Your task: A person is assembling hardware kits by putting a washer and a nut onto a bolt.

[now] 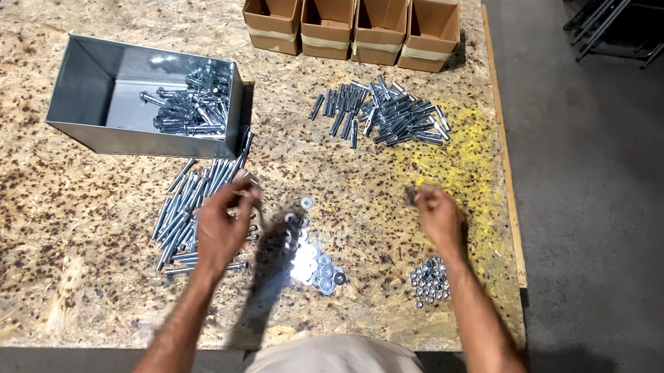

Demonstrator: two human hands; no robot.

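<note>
**Bolt, washer and nut stock on the board table: hands at work**

- Left hand [222,227]: over the near-left heap of long bolts [189,213], fingers curled shut around what looks like one bolt lifted from the heap's right side. The grip itself is partly hidden.
- Right hand [437,215]: raised over bare board toward the table's right edge, fingertips pinched on a small dark piece, possibly a nut; too small to tell for certain.
- Washers [312,258]: loose cluster near the front edge, between the two hands.
- Nuts [429,282]: small heap near the front-right corner, just below the right hand.
- Short bolts [387,114]: spread toward the back edge, in front of the four cardboard boxes [353,23] lined along it.
- Metal tray [143,101]: back-left area, holding more bolts in its right end; touching the top of the long-bolt heap.
- Table [35,239]: chipboard top, yellow marking at the right side.

Handling note, as a judgement: fitting small parts onto a bolt goes best with the shank held steady near its head, threaded end toward the right hand, and the piece started square to avoid cross-threading. Work low over the board so dropped parts stay put.
</note>
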